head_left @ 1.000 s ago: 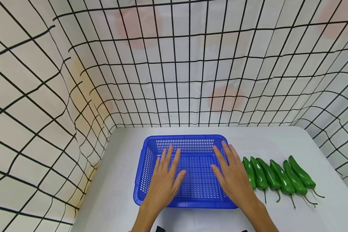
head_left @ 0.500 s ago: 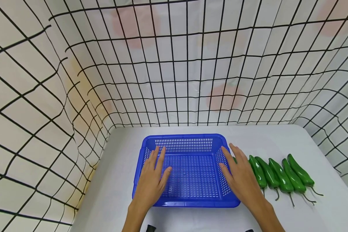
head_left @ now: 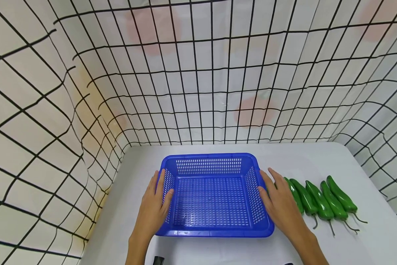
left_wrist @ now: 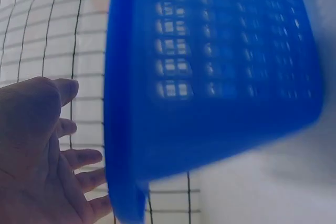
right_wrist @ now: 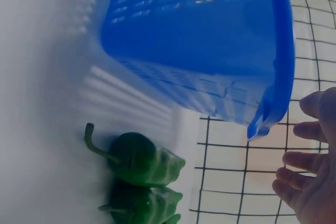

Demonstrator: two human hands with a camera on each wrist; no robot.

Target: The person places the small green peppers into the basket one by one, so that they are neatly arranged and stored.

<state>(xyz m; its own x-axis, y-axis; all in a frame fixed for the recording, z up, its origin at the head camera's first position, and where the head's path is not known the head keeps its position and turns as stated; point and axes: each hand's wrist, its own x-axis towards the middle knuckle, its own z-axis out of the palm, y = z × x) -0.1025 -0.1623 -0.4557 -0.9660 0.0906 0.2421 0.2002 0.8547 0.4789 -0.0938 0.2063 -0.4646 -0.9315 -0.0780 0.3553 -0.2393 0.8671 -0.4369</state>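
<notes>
a blue basket (head_left: 215, 233) sits upright on the white surface (head_left: 312, 154), its broad side facing the person, the open top probably so placed for easy reach into it from above. the left hand (head_left: 151, 212) is at its left rim and the right hand (head_left: 283, 204) at its right, spaced apart seemingly to suit its width; both have loosely spread fingers holding nothing, though contact with the rim cannot be told. to the right lie green peppers (head_left: 319, 199) in a row, stems toward the person, perhaps lined up for easy picking, the nearest partly hidden by the right hand. black wire mesh (head_left: 212, 79) stands behind.
</notes>
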